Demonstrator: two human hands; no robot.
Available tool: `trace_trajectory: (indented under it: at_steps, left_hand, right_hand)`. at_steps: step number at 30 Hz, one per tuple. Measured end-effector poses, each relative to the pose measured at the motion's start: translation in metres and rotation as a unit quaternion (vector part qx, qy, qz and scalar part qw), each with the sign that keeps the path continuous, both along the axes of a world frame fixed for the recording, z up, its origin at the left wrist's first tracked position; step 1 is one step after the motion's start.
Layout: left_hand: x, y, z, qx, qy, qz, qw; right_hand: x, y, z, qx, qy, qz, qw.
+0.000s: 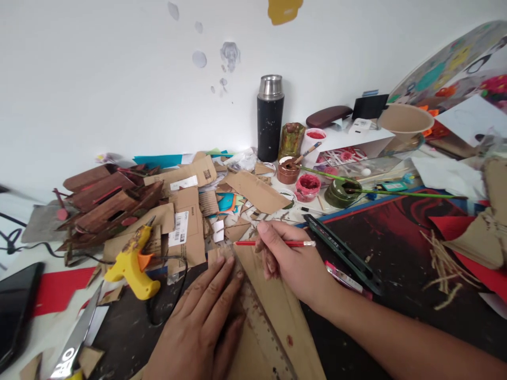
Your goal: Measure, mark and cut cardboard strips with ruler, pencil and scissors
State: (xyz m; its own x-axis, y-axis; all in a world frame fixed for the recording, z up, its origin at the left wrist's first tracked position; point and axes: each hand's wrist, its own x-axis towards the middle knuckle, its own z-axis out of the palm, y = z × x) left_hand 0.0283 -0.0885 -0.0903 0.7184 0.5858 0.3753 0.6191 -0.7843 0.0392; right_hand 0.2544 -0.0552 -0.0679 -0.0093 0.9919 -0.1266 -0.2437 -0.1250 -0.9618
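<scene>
My right hand [281, 253] is closed around a red pencil [291, 244], its tip near the far end of a ruler. The ruler [263, 327], stained and see-through, lies lengthwise on a tan cardboard piece [295, 322]. With fingers stretched out, my left hand [206, 311] lies flat on the ruler and the cardboard. Close beside my right forearm are a dark green box cutter [343, 253] and a pink-and-white item [344, 278], partly hidden by the arm. To the left of my left hand rests a yellow hot glue gun [132, 269].
Brown cardboard models [114, 200] stand at the left behind scissors [77, 338] and a black phone [19, 311]. Cardboard scraps [253, 190] cover the back. A black flask [270, 121], open paint jars [307, 187] and a long green stick [380, 191] are at back right.
</scene>
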Motion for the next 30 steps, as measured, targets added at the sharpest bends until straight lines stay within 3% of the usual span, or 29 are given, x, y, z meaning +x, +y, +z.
trace_trajectory:
  at_steps: [30]
  left_hand:
    - [-0.0017,0.0008,-0.0015,-0.005,0.001,-0.003,1.000]
  right_hand:
    - [-0.0001,-0.0027,-0.0002,0.018,-0.027,0.024,0.999]
